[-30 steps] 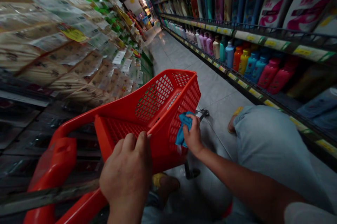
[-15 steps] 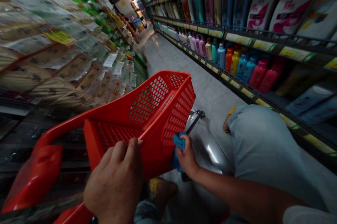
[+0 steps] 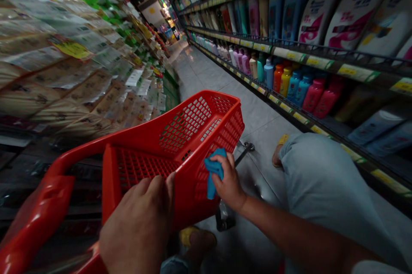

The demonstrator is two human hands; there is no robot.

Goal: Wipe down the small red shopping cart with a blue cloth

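A red plastic shopping cart (image 3: 189, 171) with mesh sides stands tilted across the middle of the view. My left hand (image 3: 138, 218) is closed over the near rim of the cart, its fingertips hidden inside the edge. Bunched in my right hand (image 3: 229, 181) is a blue cloth (image 3: 214, 171), which lies against the cart's outer mesh side, with one end hanging down. The cart's handle (image 3: 41, 209) is at the lower left, apart from both hands.
Packaged goods (image 3: 80, 68) are stacked along the left. Shelves with bottles (image 3: 313, 95) run along the right, edged by price strips. Grey tiled floor (image 3: 199, 70) stretches down the aisle. My bent knee (image 3: 309, 162) and yellow sandals (image 3: 283, 141) are beside the cart's wheel (image 3: 248, 146).
My right hand and the blue cloth have moved slightly up the cart's side. The cart's far end has shifted a little to the right in view. My left hand keeps its hold.
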